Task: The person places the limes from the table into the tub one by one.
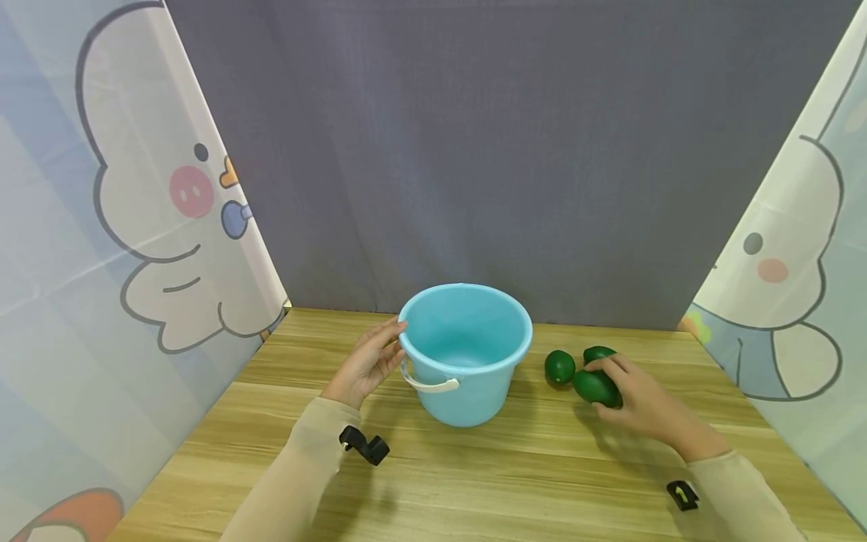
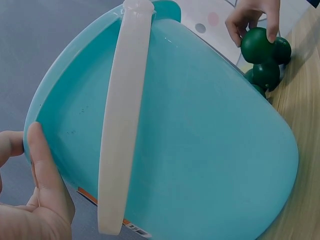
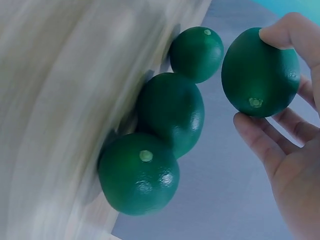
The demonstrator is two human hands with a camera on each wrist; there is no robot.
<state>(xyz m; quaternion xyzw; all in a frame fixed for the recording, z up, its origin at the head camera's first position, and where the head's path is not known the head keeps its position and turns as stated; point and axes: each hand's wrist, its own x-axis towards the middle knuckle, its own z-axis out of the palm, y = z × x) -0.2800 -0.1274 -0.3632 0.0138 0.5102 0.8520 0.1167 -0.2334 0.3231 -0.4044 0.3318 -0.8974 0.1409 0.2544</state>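
Note:
A light blue bucket (image 1: 467,399) stands upright on the table, its white handle (image 1: 433,386) hanging down at the near left side. My left hand (image 1: 369,365) holds the bucket's rim at the left, with the thumb (image 2: 45,160) against the outer wall. On the right, my right hand (image 1: 640,399) pinches a glossy dark green lime (image 3: 260,75) between thumb and fingers. In the right wrist view this lime is clear of three others: a small lime (image 3: 196,55), a middle lime (image 3: 171,114) and a near lime (image 3: 139,174), clustered on the table.
The wood-grain table (image 1: 433,482) ends at a grey cloth backdrop (image 1: 474,150) behind the bucket. Cartoon-printed curtains (image 1: 156,226) flank it on both sides. Inside the bucket only its bare floor shows. A black wrist mount (image 1: 364,446) sits on the left sleeve.

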